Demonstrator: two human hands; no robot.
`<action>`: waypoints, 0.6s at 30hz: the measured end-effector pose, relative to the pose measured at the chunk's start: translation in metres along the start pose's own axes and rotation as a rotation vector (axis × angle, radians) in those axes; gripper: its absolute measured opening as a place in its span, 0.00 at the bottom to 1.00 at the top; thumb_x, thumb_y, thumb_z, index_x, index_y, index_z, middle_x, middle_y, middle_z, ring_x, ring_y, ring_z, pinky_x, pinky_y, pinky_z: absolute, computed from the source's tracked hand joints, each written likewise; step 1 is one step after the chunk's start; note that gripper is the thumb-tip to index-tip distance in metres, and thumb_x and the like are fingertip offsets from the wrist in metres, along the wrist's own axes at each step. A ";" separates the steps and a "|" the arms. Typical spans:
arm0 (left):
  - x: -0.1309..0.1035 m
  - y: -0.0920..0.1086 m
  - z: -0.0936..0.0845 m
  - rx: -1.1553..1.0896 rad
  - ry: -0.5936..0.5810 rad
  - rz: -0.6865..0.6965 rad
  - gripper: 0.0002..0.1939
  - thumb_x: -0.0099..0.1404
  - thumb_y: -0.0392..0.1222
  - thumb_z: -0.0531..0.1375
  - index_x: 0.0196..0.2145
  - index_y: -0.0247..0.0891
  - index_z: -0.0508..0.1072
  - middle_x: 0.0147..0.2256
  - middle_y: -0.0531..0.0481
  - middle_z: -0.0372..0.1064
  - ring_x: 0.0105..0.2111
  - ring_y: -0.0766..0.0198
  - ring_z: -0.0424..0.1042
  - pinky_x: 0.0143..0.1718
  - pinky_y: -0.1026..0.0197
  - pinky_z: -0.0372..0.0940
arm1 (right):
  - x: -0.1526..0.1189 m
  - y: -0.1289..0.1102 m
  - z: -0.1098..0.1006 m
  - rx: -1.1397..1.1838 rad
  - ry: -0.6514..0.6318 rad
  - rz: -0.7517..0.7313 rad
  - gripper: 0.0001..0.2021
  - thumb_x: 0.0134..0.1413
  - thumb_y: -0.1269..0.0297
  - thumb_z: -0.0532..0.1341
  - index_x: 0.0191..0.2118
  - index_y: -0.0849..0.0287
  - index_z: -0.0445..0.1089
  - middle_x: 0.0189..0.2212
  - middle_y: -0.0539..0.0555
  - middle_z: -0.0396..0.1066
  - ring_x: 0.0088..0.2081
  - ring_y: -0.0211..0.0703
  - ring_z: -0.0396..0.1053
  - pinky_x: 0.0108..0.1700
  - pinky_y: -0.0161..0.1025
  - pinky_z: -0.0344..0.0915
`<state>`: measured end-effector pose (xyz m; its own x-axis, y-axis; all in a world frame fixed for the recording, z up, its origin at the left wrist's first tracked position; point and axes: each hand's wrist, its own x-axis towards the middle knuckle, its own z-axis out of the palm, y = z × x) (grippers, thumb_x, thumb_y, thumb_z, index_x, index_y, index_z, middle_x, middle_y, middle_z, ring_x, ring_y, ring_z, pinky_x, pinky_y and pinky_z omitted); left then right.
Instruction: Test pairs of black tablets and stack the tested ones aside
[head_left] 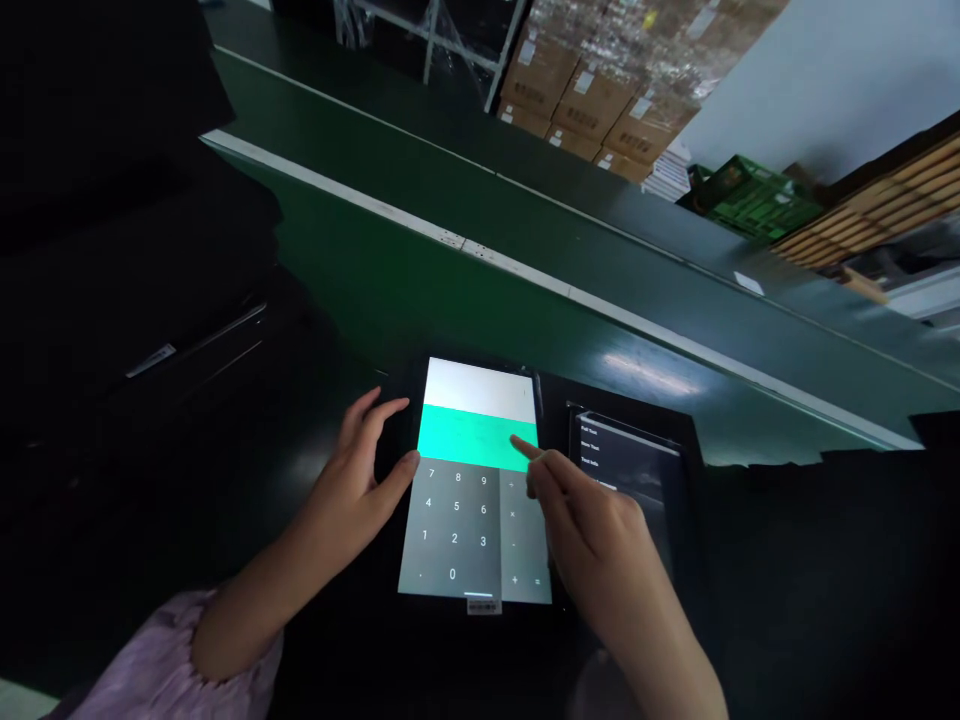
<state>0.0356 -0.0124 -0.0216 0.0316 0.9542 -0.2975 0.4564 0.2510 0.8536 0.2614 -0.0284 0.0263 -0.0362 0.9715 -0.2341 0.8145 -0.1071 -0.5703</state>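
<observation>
A tablet lies face up with a calculator keypad lit on its screen and a bright green band above the keys. My left hand is at the tablet's left edge, thumb against the rim and fingers spread. On the green band rests the outstretched index finger of my right hand, or it hovers just above; the contact is hard to judge. Its other fingers are curled in, with nothing visible in them. Partly behind that hand is a second tablet, showing a dark menu with white text lines.
A small barcode label sticks out below the first tablet. Beyond the green work surface runs a pale metal edge strip. Stacked cardboard boxes and a green crate stand farther back. The left side is very dark.
</observation>
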 end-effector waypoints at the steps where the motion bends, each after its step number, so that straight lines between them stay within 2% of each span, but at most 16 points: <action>1: 0.001 -0.001 0.000 0.001 -0.003 -0.002 0.30 0.68 0.61 0.54 0.64 0.51 0.61 0.72 0.51 0.41 0.69 0.43 0.51 0.51 0.44 0.72 | 0.000 -0.001 0.001 0.009 -0.027 -0.010 0.23 0.72 0.53 0.46 0.55 0.58 0.73 0.32 0.56 0.79 0.25 0.43 0.72 0.29 0.37 0.61; 3: 0.002 -0.003 0.001 0.006 -0.003 0.003 0.30 0.68 0.60 0.55 0.64 0.51 0.61 0.72 0.51 0.41 0.68 0.40 0.50 0.47 0.45 0.73 | 0.000 0.000 0.002 0.004 -0.062 0.002 0.24 0.71 0.54 0.46 0.59 0.57 0.71 0.34 0.57 0.79 0.24 0.43 0.71 0.29 0.38 0.61; 6: 0.003 -0.004 0.000 0.014 0.011 0.024 0.31 0.67 0.60 0.56 0.64 0.50 0.62 0.72 0.49 0.42 0.67 0.37 0.53 0.44 0.45 0.73 | -0.001 0.004 0.000 -0.044 -0.020 0.057 0.26 0.71 0.53 0.44 0.57 0.59 0.73 0.28 0.56 0.78 0.24 0.47 0.71 0.28 0.39 0.60; 8: 0.003 -0.002 -0.001 0.019 -0.006 0.021 0.32 0.67 0.60 0.56 0.65 0.49 0.62 0.72 0.48 0.41 0.65 0.37 0.56 0.44 0.45 0.73 | -0.003 0.004 -0.001 -0.033 0.007 0.052 0.26 0.71 0.52 0.45 0.56 0.60 0.74 0.28 0.57 0.78 0.26 0.49 0.73 0.29 0.40 0.62; 10: 0.003 -0.001 -0.001 0.033 -0.029 0.009 0.33 0.66 0.59 0.56 0.65 0.48 0.61 0.72 0.47 0.40 0.65 0.39 0.57 0.46 0.45 0.73 | -0.007 -0.002 0.000 0.064 -0.031 -0.021 0.25 0.71 0.52 0.47 0.56 0.58 0.74 0.34 0.58 0.80 0.29 0.47 0.75 0.31 0.39 0.64; 12: 0.003 0.000 -0.001 0.050 -0.027 0.020 0.33 0.66 0.58 0.56 0.65 0.46 0.60 0.72 0.45 0.40 0.67 0.40 0.55 0.52 0.42 0.70 | -0.011 -0.011 0.003 0.155 -0.128 -0.118 0.23 0.72 0.54 0.48 0.57 0.56 0.74 0.39 0.58 0.81 0.30 0.44 0.75 0.31 0.37 0.65; 15: 0.005 0.000 0.001 0.086 -0.024 0.043 0.34 0.65 0.57 0.57 0.66 0.45 0.59 0.72 0.43 0.39 0.69 0.40 0.50 0.61 0.38 0.63 | -0.014 -0.023 0.007 0.128 -0.227 -0.182 0.23 0.71 0.57 0.48 0.60 0.58 0.73 0.38 0.59 0.81 0.27 0.43 0.73 0.27 0.36 0.63; 18: 0.007 -0.001 0.005 0.134 -0.023 0.046 0.37 0.63 0.57 0.58 0.67 0.43 0.57 0.71 0.41 0.39 0.70 0.40 0.47 0.63 0.37 0.61 | -0.015 -0.024 0.006 0.113 -0.216 -0.168 0.23 0.71 0.57 0.48 0.59 0.58 0.73 0.36 0.58 0.80 0.27 0.43 0.72 0.27 0.36 0.64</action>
<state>0.0404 -0.0065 -0.0265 0.0749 0.9597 -0.2707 0.5685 0.1819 0.8023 0.2393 -0.0417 0.0391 -0.2974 0.9116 -0.2838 0.7176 0.0174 -0.6962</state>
